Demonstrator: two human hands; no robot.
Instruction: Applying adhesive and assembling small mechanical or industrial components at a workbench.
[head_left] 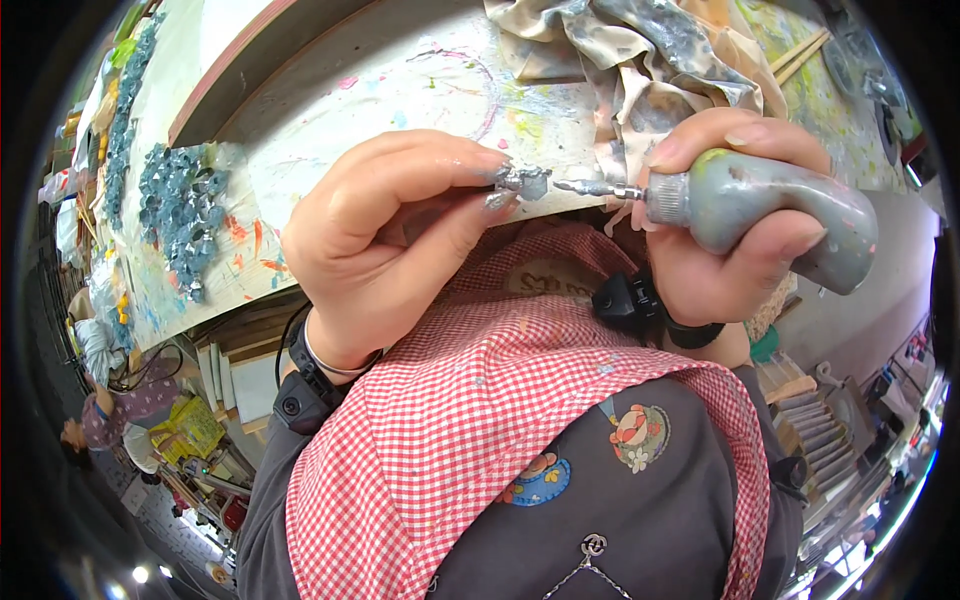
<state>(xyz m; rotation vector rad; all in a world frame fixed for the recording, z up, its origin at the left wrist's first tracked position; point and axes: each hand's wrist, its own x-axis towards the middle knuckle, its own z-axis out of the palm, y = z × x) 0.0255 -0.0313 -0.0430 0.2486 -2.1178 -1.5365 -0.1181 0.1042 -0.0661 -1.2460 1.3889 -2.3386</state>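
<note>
Between the thumb and forefinger of my left hand (385, 230) is a small grey-blue painted piece (524, 181), with silvery grey smears on the fingertips. My right hand (715, 250) is wrapped round a grey squeeze bottle (770, 200) lying nearly level. Its ridged collar carries a thin metal nozzle (600, 188) coated in grey, which points left at the small piece. A narrow gap shows between the nozzle tip and the piece. Both hands are above the near edge of the paint-stained table (400, 90).
Many small grey-blue pieces (185, 215) lie clustered on the table's left. A wooden frame edge (235, 85) crosses the far left. A crumpled, stained cloth (640, 60) lies at the back right, beside wooden sticks (800, 58). Another person (130, 405) is at far left.
</note>
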